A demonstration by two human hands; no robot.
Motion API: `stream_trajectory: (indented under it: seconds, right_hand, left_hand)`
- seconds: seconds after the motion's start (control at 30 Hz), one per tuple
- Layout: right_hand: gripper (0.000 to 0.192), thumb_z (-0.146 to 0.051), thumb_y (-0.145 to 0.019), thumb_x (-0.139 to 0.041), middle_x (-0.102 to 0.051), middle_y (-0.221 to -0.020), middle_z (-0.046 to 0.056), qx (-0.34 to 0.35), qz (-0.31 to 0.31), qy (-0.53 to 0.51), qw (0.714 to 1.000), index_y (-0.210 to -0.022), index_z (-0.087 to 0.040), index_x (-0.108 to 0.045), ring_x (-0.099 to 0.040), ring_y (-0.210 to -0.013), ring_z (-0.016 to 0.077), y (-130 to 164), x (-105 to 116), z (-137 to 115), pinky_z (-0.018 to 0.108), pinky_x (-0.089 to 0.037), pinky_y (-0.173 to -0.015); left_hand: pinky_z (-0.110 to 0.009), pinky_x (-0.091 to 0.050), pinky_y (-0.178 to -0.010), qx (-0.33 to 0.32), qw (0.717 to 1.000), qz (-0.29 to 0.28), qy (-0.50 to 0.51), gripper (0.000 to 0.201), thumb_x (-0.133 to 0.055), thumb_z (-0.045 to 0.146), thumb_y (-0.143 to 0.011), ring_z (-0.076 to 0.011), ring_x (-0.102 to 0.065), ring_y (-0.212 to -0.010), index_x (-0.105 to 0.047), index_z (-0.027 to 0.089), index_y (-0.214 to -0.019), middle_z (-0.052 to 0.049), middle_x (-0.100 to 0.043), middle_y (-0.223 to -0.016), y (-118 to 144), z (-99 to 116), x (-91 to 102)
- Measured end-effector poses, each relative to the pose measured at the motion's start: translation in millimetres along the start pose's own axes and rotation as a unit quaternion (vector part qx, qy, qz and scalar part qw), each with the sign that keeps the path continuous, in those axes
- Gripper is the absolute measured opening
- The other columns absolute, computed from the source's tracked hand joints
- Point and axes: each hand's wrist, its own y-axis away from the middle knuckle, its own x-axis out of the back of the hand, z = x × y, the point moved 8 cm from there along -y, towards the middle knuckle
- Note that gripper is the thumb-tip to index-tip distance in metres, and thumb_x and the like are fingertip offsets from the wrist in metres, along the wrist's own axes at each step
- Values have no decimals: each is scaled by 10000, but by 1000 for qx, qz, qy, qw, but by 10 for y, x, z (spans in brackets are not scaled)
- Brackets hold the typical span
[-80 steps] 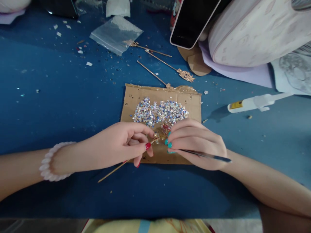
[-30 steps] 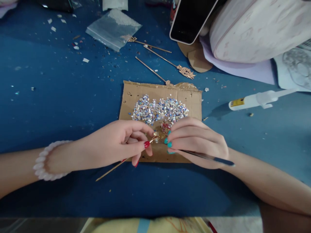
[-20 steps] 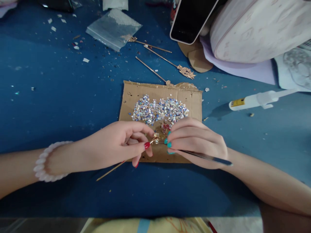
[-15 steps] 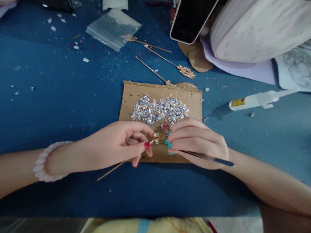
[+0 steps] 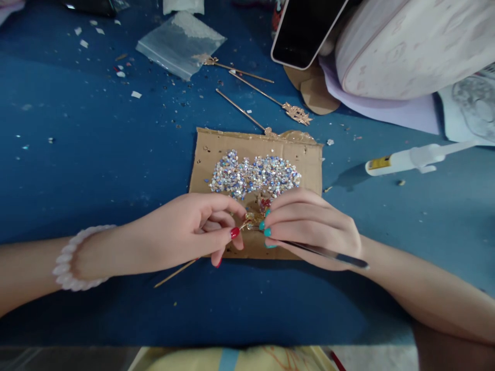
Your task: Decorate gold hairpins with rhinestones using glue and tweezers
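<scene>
At the left of the blue surface, we find the left hand, fingers closed on a gold-coloured pin; its ornamented end sits between the two hands, over the cardboard sheet. Beyond it, loose stones lie on the cardboard, unmoved. Next, the right hand holds a slim dark tool, fingers pinched narrow; against a moment ago, its fingertips have shifted slightly left, nearer the ornamented end. We judge this a fine adjustment there; whether the tool's tip touches, we cannot tell. Farther right, a white bottle bears a yellow label, print too small to read. At far right, a sheet shows a grey drawing, no legible writing. We could identify no brand.
</scene>
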Motion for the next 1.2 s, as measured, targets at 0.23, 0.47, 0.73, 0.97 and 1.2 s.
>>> stream_trajectory:
  seconds: [0.23, 0.47, 0.73, 0.97, 1.2]
  right_hand:
    - [141, -75, -863, -704, -752, -923, 87, -5, -8, 1, 1000, -989, -114, -655, -703, -938, 172, 5, -2, -7, 367, -625, -887]
    - [138, -80, -864, -707, -754, -920, 89, -1, -3, 2, 1000, -987, -114, -654, -706, -919, 172, 3, -3, -8, 371, -632, -875]
    - [152, -68, -841, -724, -752, -914, 96, -2, -8, 0, 1000, -975, -104, -661, -708, -948, 182, 9, 0, -9, 368, -628, -885]
    - [114, -85, -868, -702, -753, -913, 98, -1, -6, 6, 1000, -973, -106, -662, -706, -947, 186, 8, 0, -12, 374, -631, -868]
    - [87, -119, -848, -744, -751, -827, 84, 13, 16, 25, 999, -892, -98, -672, -713, -842, 174, -46, 45, -19, 341, -643, -815]
  left_hand:
    - [-185, -448, -555, 6, 1000, -2, -4, 240, -542, 210, -884, -95, -632, -597, -599, 186, -1116, 51, -639, -669, 1, -4, 0]
    - [-167, -430, -538, 5, 1000, 1, -3, 242, -539, 199, -885, -84, -623, -590, -598, 189, -1120, 62, -622, -646, 3, 0, -3]
    - [-187, -439, -551, 5, 1000, -4, -3, 250, -537, 207, -890, -100, -633, -602, -605, 185, -1129, 44, -642, -665, 7, 3, 3]
    - [-179, -445, -559, 13, 1000, 1, 1, 249, -544, 201, -887, -97, -628, -599, -613, 194, -1126, 58, -631, -642, 14, 1, 7]
    - [-166, -454, -551, 10, 1000, -2, 7, 237, -573, 188, -876, -73, -622, -591, -602, 197, -1110, 32, -698, -797, 5, -12, 2]
